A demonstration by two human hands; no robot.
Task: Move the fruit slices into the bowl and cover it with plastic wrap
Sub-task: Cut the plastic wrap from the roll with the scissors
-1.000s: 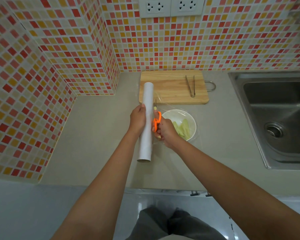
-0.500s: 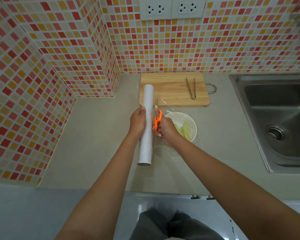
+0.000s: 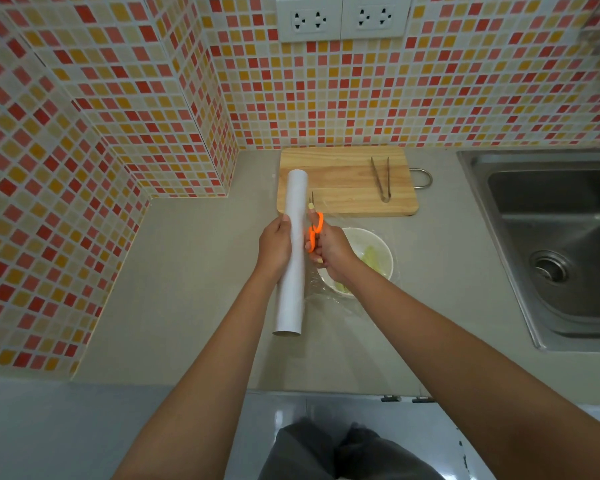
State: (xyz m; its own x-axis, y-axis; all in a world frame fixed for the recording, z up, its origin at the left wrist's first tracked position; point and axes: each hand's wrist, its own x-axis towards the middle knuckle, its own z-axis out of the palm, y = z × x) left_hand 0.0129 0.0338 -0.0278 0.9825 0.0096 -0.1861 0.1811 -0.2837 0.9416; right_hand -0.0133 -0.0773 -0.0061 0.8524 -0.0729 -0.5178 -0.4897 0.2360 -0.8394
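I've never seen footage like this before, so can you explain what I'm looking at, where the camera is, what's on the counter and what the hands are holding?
There is no machine here, just a person filmed by a wide-angle camera worn on their head, looking down at their own arms. The left hand grips a white plastic wrap roll. The right hand holds orange-handled scissors beside the roll. A clear sheet of wrap lies over a white bowl with pale green fruit slices inside. Behind it on the grey counter is a wooden cutting board with metal tongs on it. A steel sink is at the right.
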